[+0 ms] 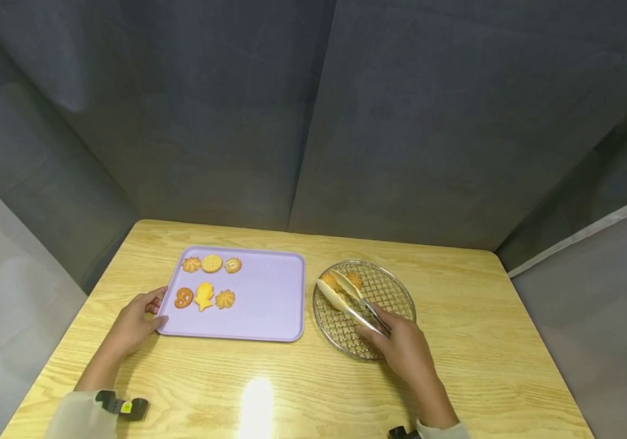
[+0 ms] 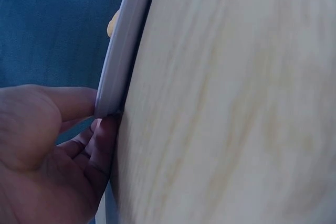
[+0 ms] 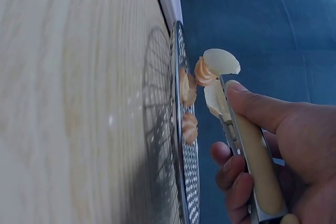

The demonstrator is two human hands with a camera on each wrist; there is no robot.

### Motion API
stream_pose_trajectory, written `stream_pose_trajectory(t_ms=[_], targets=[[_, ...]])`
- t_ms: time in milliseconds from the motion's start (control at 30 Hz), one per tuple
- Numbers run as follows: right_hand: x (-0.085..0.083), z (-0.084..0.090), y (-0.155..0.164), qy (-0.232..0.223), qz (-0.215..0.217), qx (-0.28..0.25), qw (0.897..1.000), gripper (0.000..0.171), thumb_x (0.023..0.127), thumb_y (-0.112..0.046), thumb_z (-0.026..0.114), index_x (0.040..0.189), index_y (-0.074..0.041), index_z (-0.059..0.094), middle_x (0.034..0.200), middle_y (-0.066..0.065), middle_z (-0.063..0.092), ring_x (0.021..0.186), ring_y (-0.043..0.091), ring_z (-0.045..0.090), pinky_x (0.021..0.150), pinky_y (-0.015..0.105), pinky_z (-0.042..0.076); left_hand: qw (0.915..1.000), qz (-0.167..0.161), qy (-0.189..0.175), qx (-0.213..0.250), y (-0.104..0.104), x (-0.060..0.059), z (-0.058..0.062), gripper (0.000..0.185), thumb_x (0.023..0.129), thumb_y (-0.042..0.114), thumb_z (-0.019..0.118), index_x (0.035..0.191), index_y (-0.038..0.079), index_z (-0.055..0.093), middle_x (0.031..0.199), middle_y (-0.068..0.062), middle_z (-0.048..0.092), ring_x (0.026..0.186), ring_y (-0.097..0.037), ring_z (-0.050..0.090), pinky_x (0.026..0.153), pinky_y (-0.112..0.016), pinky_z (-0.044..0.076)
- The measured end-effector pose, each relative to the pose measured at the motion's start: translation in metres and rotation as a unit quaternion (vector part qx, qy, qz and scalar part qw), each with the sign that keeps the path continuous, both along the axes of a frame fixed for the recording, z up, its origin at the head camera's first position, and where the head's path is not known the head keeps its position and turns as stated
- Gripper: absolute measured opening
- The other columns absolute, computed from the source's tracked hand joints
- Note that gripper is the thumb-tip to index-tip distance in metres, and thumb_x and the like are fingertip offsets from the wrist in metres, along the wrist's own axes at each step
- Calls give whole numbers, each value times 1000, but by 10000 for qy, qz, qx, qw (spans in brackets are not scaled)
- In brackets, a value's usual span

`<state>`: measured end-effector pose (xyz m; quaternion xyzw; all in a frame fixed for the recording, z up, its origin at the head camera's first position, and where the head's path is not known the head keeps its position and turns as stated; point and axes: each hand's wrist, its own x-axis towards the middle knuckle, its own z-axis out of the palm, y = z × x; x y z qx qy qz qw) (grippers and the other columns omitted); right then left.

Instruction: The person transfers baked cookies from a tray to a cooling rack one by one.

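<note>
My left hand (image 1: 133, 323) pinches the left edge of a lilac tray (image 1: 269, 296); in the left wrist view its thumb is at the rim and its fingers (image 2: 102, 145) are below. Two rows of cookies lie on the tray, among them a pretzel (image 1: 183, 297), a fish-shaped cookie (image 1: 204, 296) and a round yellow cookie (image 1: 211, 263). My right hand (image 1: 404, 347) grips tongs (image 3: 254, 161) with cream tips over a round wire rack (image 1: 396, 299). A swirled cookie (image 3: 205, 72) sits between the tips, raised above the rack. More cookies (image 3: 190, 128) rest on the rack.
The wooden table (image 1: 198, 384) bears the tray on the left and the rack to its right, with a narrow gap between them. Grey curtains (image 1: 225, 122) stand behind the table and at both sides.
</note>
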<state>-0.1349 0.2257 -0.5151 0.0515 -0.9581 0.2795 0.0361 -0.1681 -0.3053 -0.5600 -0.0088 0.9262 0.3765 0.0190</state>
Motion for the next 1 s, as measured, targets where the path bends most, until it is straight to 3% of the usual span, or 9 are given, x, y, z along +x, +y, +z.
stream_pose_trajectory(t_ms=[433,1000], targets=[[18,1,31,-543,-388,30,9978,64,97,-44,69,151,-14,54,145,21,57,131,50,53,103,67,43,10000,8,1,-26,0,1,0,63,92,-5,67,150,-9,43,117,-19,54,106,-32,53,75,-24,45],[27,9,42,-674,-400,507,9956,68,95,-44,73,151,-11,54,138,27,60,124,52,58,94,67,48,10000,-32,39,-5,-2,-1,-1,64,91,-5,69,149,-10,44,116,-21,54,104,-33,54,73,-25,45]])
